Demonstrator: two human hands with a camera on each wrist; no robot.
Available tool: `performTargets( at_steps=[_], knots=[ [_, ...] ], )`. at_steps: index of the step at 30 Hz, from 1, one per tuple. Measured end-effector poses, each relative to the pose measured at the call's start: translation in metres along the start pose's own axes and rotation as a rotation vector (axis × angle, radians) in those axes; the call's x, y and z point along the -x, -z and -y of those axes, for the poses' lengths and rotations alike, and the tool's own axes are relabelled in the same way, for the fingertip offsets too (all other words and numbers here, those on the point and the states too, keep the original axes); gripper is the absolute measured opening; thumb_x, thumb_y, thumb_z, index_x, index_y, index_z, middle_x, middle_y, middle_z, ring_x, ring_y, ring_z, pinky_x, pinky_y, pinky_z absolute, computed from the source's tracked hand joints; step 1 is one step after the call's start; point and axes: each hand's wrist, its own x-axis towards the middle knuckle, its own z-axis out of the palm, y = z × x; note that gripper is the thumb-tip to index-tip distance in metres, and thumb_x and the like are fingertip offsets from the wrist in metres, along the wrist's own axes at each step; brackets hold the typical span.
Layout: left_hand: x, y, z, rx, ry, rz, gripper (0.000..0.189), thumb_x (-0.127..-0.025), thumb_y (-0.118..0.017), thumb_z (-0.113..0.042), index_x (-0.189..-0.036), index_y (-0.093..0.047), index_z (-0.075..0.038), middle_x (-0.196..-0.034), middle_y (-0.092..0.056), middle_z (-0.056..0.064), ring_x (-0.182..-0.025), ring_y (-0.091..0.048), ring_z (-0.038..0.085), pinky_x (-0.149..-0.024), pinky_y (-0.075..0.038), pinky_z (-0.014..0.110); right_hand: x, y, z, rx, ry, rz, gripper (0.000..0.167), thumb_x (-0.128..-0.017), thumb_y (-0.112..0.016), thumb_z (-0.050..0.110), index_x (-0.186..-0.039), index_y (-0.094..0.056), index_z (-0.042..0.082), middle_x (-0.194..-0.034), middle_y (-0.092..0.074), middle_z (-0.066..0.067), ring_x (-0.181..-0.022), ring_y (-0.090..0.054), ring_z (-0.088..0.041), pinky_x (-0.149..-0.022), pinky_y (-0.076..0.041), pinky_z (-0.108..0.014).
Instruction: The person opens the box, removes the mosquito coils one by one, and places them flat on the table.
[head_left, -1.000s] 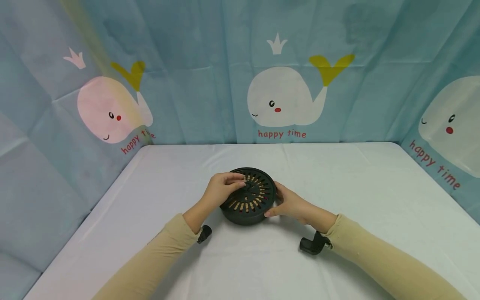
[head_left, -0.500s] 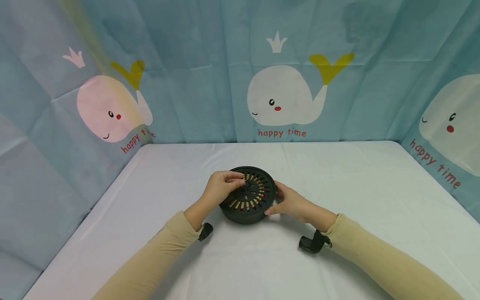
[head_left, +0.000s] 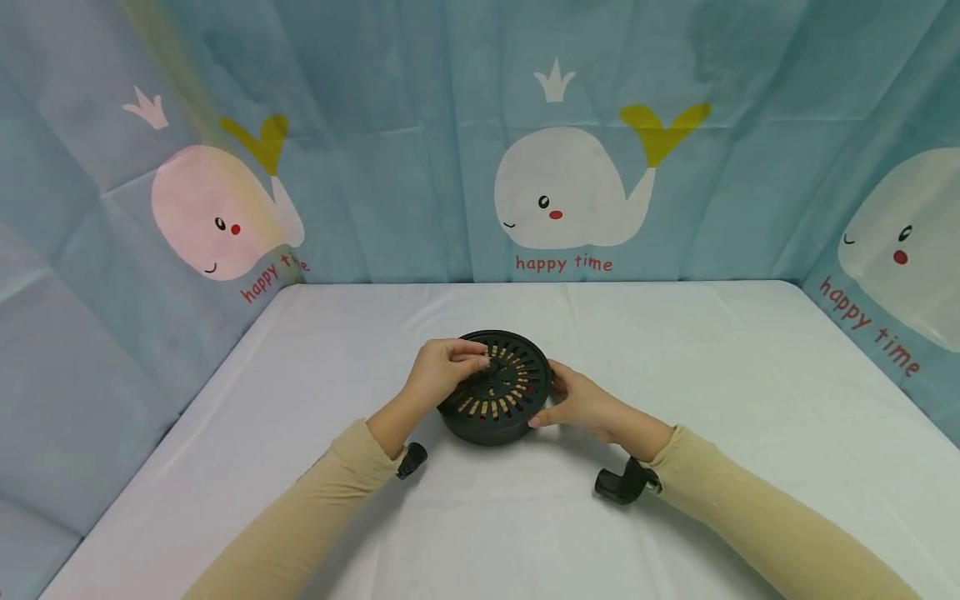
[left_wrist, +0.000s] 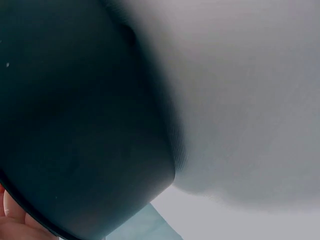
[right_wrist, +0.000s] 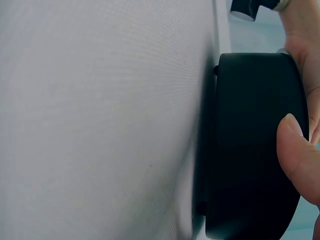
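Note:
A round black container [head_left: 486,433] stands on the white cloth, under a black slotted lid [head_left: 517,398]. Tan and a little red show through the slots. My left hand [head_left: 438,371] reaches over the lid from the left, thumb and fingertips pinched together at its middle, partly covering it. On the right side, my right hand [head_left: 583,404] grips the container, its thumb [right_wrist: 295,152] pressed on the outer wall and its fingers round the back. The dark wall [left_wrist: 90,120] fills much of the left wrist view, with fingers [left_wrist: 20,225] beyond the rim at lower left.
White cloth [head_left: 675,350] covers the table around the container. Blue curtains [head_left: 405,183] printed with whales hang at the back and sides. A black wrist camera [head_left: 618,486] sits under the right forearm, and another [head_left: 412,460] under the left.
Everything sits slightly higher in the head view than before. Both hands keep their places on the container and lid.

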Motion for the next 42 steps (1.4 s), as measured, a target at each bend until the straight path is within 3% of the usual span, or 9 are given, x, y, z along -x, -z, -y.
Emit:
performTargets(
  at_steps=[34, 42],
  knots=[
    [0.0019, -0.0027, -0.0023, -0.009, 0.046, -0.047, 0.024, -0.089, -0.07, -0.011, -0.11, -0.072, 0.0, -0.099, -0.073, 0.012, -0.095, -0.069, 0.023, -0.083, -0.055, 0.033, 0.0007, -0.0007, -0.0004, 0.003, -0.003, 0.008, 0.102, -0.076, -0.082, 0.002, -0.154, -0.016, 0.001, -0.154, -0.024, -0.028, -0.142, -0.02, -0.042, -0.113, -0.021, -0.054],
    [0.0036, -0.0038, -0.0038, -0.011, 0.032, -0.061, 0.022, -0.089, -0.07, -0.01, -0.108, -0.072, 0.001, -0.098, -0.074, 0.012, -0.094, -0.07, 0.023, -0.082, -0.056, 0.033, -0.0001, -0.0005, -0.0016, -0.003, -0.001, 0.017, 0.102, -0.077, -0.082, 0.003, -0.155, -0.015, 0.002, -0.154, -0.024, -0.028, -0.143, -0.019, -0.042, -0.113, -0.02, -0.054]
  ],
)
